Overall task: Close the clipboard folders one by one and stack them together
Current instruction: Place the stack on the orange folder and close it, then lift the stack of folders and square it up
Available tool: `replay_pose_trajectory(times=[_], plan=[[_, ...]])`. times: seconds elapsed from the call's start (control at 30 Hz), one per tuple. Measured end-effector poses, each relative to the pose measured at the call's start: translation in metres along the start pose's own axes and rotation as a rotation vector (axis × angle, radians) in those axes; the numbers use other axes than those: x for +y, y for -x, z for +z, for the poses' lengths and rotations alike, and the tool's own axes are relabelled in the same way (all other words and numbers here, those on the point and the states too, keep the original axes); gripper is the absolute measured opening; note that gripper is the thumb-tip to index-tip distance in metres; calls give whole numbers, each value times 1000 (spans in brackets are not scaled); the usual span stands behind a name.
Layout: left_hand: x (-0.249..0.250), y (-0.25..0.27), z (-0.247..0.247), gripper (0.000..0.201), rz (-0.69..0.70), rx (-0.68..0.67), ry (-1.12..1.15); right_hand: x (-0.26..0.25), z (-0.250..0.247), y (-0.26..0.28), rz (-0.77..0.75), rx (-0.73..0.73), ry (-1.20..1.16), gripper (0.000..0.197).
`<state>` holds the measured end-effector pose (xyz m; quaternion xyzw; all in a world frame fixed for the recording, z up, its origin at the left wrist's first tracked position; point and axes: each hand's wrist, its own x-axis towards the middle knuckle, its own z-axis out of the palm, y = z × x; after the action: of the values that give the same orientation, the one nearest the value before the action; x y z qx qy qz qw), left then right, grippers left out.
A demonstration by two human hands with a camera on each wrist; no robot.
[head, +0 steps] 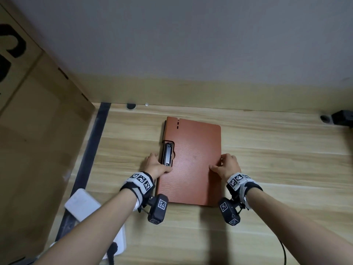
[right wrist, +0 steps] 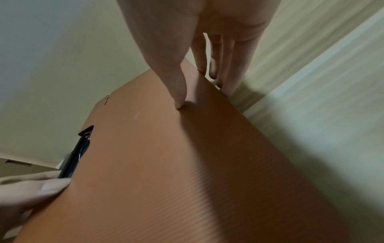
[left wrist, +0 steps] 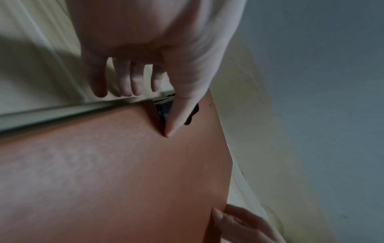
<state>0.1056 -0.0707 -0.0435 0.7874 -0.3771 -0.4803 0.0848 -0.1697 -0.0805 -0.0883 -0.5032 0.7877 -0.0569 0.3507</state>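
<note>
A closed terracotta clipboard folder (head: 193,159) (left wrist: 124,172) (right wrist: 166,164) lies on the wooden table (head: 277,159), its black clip (head: 168,154) (right wrist: 76,156) showing through a cut-out at the left edge. My left hand (head: 154,165) (left wrist: 145,113) holds that left edge just by the clip, thumb on the cover and fingers down the side. At the right edge my right hand (head: 223,165) (right wrist: 197,91) pinches the folder, thumb on top and fingers curled over the rim. A dark edge shows beneath the folder's top left corner; what it belongs to is hidden.
A large cardboard box (head: 38,131) stands along the left, with a black strip (head: 91,150) beside it. A white block (head: 82,204) lies at the near left. A black device (head: 342,117) sits at the far right by the wall (head: 191,44).
</note>
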Motion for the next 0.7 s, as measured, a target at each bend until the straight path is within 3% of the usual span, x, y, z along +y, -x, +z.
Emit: replay_pose_trajectory(times=[0.2, 0.4, 0.5, 0.6, 0.7], plan=[[29, -29, 0, 115, -52, -78, 94, 2, 2, -10, 13, -38, 32, 56], [31, -56, 6, 93, -75, -33, 153, -4, -2, -17, 35, -115, 44, 49], [21, -71, 10, 103, -116, -72, 153, -8, -9, -20, 67, -144, 29, 46], [35, -54, 5, 116, -127, -108, 183, -7, -13, -25, 111, -182, -31, 52], [53, -29, 3, 115, -120, -76, 264, -8, -12, -21, 101, -206, -130, 63]])
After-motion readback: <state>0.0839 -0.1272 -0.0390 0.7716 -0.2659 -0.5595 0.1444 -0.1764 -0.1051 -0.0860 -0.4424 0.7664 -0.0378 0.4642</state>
